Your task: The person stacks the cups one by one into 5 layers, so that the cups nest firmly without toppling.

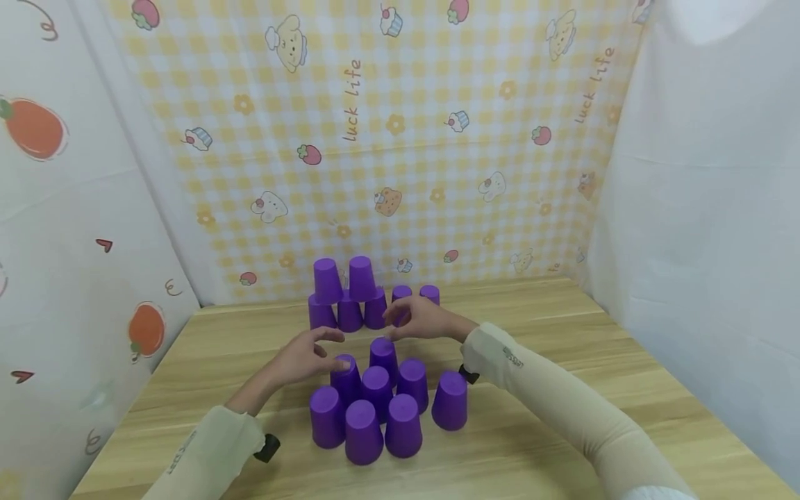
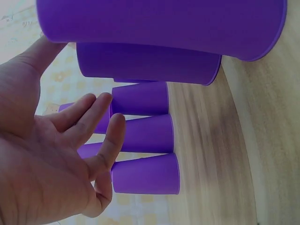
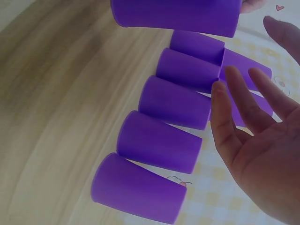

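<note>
Purple cups stand upside down in two groups. At the back is a row of several cups (image 1: 350,314), with two cups (image 1: 362,279) on top at its left part. My left hand (image 1: 306,357) is over the nearer group, its thumb at the top of a cup (image 1: 346,380) and its other fingers spread apart. In the left wrist view the thumb tip is hidden behind a large near cup (image 2: 159,21). My right hand (image 1: 428,318) hovers in front of the back row's right part, behind a front cup (image 1: 383,357). Its fingers (image 3: 225,122) are extended and hold nothing.
Several more cups (image 1: 364,434) stand close together nearer to me, one cup (image 1: 450,401) a little apart on the right. All are on a wooden table (image 1: 531,430). A yellow checked cloth (image 1: 437,229) hangs behind, with white cloths (image 1: 694,229) at both sides.
</note>
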